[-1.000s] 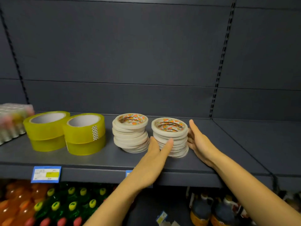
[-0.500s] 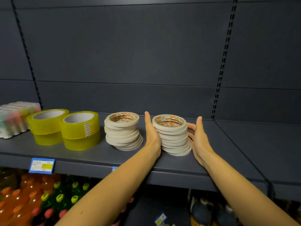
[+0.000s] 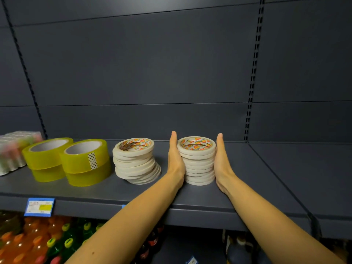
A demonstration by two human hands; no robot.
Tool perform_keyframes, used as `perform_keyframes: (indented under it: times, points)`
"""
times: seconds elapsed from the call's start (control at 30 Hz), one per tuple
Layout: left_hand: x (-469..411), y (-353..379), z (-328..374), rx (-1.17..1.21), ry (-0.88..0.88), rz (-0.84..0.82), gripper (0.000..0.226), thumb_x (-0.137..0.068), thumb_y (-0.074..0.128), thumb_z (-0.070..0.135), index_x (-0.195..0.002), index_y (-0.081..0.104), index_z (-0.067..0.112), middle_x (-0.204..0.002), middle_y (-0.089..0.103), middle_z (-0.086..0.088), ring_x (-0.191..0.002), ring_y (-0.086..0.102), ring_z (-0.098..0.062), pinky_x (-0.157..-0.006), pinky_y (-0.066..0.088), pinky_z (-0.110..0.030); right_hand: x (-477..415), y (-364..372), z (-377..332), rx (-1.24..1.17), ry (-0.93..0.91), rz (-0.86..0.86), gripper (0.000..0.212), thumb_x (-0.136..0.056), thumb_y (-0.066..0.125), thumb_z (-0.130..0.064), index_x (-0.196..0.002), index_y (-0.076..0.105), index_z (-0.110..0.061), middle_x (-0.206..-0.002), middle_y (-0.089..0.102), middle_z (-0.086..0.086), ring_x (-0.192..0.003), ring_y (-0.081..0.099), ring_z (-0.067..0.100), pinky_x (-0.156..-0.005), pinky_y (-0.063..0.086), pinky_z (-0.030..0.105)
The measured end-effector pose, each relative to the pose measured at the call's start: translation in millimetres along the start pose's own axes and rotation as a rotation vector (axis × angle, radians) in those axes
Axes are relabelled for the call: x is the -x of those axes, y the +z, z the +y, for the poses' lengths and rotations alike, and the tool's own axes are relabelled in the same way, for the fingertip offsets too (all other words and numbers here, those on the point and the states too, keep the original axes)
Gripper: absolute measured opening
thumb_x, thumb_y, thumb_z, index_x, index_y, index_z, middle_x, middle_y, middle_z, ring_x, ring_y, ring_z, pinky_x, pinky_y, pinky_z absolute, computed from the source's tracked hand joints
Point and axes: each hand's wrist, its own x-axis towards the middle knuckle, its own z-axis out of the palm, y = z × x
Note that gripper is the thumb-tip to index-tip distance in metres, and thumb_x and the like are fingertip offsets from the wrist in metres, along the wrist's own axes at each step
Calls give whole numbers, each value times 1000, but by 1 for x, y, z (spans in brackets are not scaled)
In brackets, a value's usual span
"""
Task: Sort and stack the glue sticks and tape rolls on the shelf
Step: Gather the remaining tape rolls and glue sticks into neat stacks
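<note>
A stack of several thin white tape rolls (image 3: pixel 198 162) stands upright on the dark grey shelf (image 3: pixel 257 187). My left hand (image 3: pixel 175 159) lies flat against the stack's left side and my right hand (image 3: pixel 222 161) lies flat against its right side, fingers straight and together. A second stack of white tape rolls (image 3: pixel 136 161) stands to the left, its lower rolls slid out of line. Further left are two stacks of wide yellow tape rolls (image 3: pixel 85 162) (image 3: pixel 47 159), two rolls each. A shrink-wrapped pack of glue sticks (image 3: pixel 13 151) sits at the far left, blurred.
The shelf's front lip carries a blue price label (image 3: pixel 40 206). Below the shelf stand orange and green bottles (image 3: pixel 34 242) and dark bottles (image 3: pixel 240 250). A slotted upright (image 3: pixel 251 88) divides the back panel; the shelf continues to the right of it.
My left hand has moved from the front of the right-hand white stack to its left side. Both palms now press the stack, and its rolls are lined up straighter.
</note>
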Motion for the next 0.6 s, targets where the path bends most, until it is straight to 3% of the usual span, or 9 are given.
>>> perform_keyframes:
  times: [0.07, 0.23, 0.43, 0.53, 0.6]
  points:
    - [-2, -1, -2, 36, -6, -50, 73, -82, 35, 71, -83, 78, 12, -91, 75, -13, -85, 72, -25, -78, 56, -35, 1, -1, 0, -37, -1, 5, 77, -87, 19, -73, -99, 73, -19, -96, 75, 3, -97, 68, 19, -92, 51, 36]
    - [-5, -2, -4, 15, 14, -48, 76, -80, 39, 72, -97, 73, 6, -97, 73, -16, -97, 69, -31, -94, 51, -42, -2, 5, 0, 59, 14, 179, 86, -78, 20, -81, -113, 66, -17, -117, 65, 8, -110, 60, 26, -101, 45, 45]
    - [-11, -1, -9, -18, 88, -8, 72, -84, 32, 70, -77, 77, 15, -87, 75, -11, -91, 70, -26, -94, 51, -42, -5, 6, 0, 102, 11, 256, 85, -78, 16, -80, -107, 67, -18, -116, 65, 8, -107, 60, 26, -99, 46, 46]
    - [-12, -2, -8, 13, 62, -37, 79, -80, 30, 76, -89, 75, 12, -90, 75, -11, -92, 71, -26, -83, 55, -36, -5, 5, 1, 18, 39, 197, 87, -78, 15, -81, -113, 66, -20, -119, 65, 7, -112, 59, 25, -103, 44, 45]
    - [-13, -3, -8, 38, 42, -66, 82, -77, 29, 80, -83, 76, 13, -88, 75, -10, -85, 72, -21, -72, 56, -30, -4, 4, 1, -32, 23, 183, 86, -80, 14, -80, -109, 69, -20, -112, 69, 6, -108, 62, 24, -102, 45, 45]
